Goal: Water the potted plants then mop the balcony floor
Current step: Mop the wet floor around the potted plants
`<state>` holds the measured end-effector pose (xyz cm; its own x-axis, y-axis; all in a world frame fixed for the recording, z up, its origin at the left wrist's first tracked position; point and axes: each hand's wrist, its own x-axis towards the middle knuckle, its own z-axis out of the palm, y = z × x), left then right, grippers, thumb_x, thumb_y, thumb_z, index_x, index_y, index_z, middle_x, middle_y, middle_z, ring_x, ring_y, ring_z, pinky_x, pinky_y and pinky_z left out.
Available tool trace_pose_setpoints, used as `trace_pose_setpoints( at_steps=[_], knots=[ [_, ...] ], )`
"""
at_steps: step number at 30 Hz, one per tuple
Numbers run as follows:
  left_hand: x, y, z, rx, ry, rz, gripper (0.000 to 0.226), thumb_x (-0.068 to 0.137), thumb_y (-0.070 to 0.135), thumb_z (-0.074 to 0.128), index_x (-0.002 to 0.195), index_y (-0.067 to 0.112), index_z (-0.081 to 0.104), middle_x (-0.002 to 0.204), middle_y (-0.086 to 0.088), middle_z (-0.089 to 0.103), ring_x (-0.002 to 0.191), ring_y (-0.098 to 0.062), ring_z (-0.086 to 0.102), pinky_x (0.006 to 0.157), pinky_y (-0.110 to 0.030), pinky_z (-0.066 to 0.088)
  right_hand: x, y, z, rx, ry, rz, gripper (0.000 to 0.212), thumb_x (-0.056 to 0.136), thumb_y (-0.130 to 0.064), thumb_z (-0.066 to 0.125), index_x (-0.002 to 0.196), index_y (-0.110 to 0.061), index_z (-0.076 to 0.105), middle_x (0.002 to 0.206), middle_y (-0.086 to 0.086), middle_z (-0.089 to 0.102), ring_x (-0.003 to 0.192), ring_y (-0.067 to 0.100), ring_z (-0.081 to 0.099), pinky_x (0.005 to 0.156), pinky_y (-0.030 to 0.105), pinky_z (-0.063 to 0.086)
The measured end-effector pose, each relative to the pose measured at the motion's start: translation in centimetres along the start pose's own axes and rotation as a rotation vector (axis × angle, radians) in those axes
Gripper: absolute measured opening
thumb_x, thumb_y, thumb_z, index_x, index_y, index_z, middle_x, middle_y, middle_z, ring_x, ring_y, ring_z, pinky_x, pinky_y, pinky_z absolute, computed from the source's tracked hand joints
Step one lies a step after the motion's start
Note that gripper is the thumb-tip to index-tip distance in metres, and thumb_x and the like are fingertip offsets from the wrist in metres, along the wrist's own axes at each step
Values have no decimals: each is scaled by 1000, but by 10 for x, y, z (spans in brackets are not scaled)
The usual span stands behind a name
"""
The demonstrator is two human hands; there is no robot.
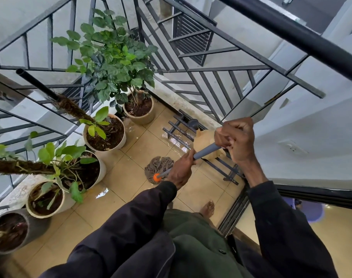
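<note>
My left hand covers the stretch of the mop handle just above its orange collar, and my right hand hides the handle's top end. Both hands are curled tight around the grey shaft. A tan thing behind the handle, on the dark metal rack, is too covered to name. The grey pot at the near left is cut off by the edge. The mop head sits on the wet tiled floor, just left of my left hand and well left of my right, with the row of potted plants along the railing further left.
</note>
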<state>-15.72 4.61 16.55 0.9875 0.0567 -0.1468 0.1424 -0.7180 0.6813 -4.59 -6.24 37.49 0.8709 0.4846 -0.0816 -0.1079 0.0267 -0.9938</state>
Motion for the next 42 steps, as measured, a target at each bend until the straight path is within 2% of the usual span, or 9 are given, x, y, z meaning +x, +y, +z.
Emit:
trace_pose_setpoints(
  at_steps=[4, 12, 17, 21, 27, 31, 35, 39, 42],
  knots=[
    [4, 0, -6, -18, 90, 45, 27, 99, -2, 51, 119, 15, 45, 97, -7, 61, 74, -12, 47, 67, -36, 59, -2, -12, 8, -51, -21, -74, 43, 82, -6, 57, 46, -29, 54, 43, -16, 39, 37, 13, 34, 55, 23, 40],
    [63, 31, -9, -143, 184, 192, 18, 101, 1, 53, 117, 10, 50, 109, -10, 62, 89, -22, 64, 77, -36, 61, -8, -30, 7, -63, 278, -266, 41, 83, -7, 57, 48, -28, 55, 45, -17, 39, 41, 21, 33, 51, 37, 34],
    [80, 16, -11, -127, 60, 205, 9, 100, 1, 55, 106, 9, 53, 101, -8, 58, 79, -20, 58, 69, -40, 58, -8, -1, 17, -71, 458, -257, 50, 84, 6, 55, 47, -28, 54, 43, -17, 38, 38, 20, 31, 52, 28, 34],
    [94, 21, -16, -113, -54, 209, 9, 100, 3, 52, 103, 11, 54, 102, -8, 56, 87, -21, 56, 79, -42, 55, 0, -5, -1, -53, 408, -237, 45, 80, 7, 52, 43, -14, 42, 39, -5, 27, 36, 23, 23, 52, 27, 29],
    [87, 27, -9, -20, 18, 154, 8, 99, 3, 52, 103, 9, 52, 98, -9, 57, 79, -21, 55, 72, -41, 56, 10, -14, -22, -53, 137, -156, 53, 81, 10, 48, 44, -28, 51, 41, -16, 32, 34, 14, 26, 54, 25, 30],
    [62, 11, -11, 29, 66, 113, 5, 100, 3, 52, 105, 6, 52, 96, -12, 57, 73, -23, 58, 65, -38, 56, 9, -12, -10, -63, -8, -121, 44, 80, -6, 54, 44, -30, 52, 42, -20, 35, 34, 12, 29, 53, 23, 33],
    [38, 3, -20, 53, 121, 67, 7, 101, 4, 53, 108, 5, 53, 95, -11, 58, 69, -21, 54, 62, -35, 54, 20, -11, -1, -3, -124, -59, 52, 81, 5, 51, 43, -30, 53, 40, -17, 33, 31, 11, 28, 52, 24, 31],
    [9, -7, -12, 74, 56, 2, 23, 101, 4, 51, 124, 7, 48, 106, -11, 56, 72, -16, 52, 66, -33, 56, 16, -5, 4, 57, -41, -33, 44, 84, -10, 56, 44, -28, 52, 39, -13, 35, 30, 15, 29, 50, 22, 33],
    [-5, -16, -8, 90, 22, -12, 33, 98, -2, 53, 126, 11, 44, 106, -10, 56, 68, -19, 56, 62, -38, 58, -3, 7, 16, 69, 238, -17, 37, 86, -11, 60, 49, -14, 53, 41, 0, 37, 37, 25, 33, 50, 25, 38]
  ],
)
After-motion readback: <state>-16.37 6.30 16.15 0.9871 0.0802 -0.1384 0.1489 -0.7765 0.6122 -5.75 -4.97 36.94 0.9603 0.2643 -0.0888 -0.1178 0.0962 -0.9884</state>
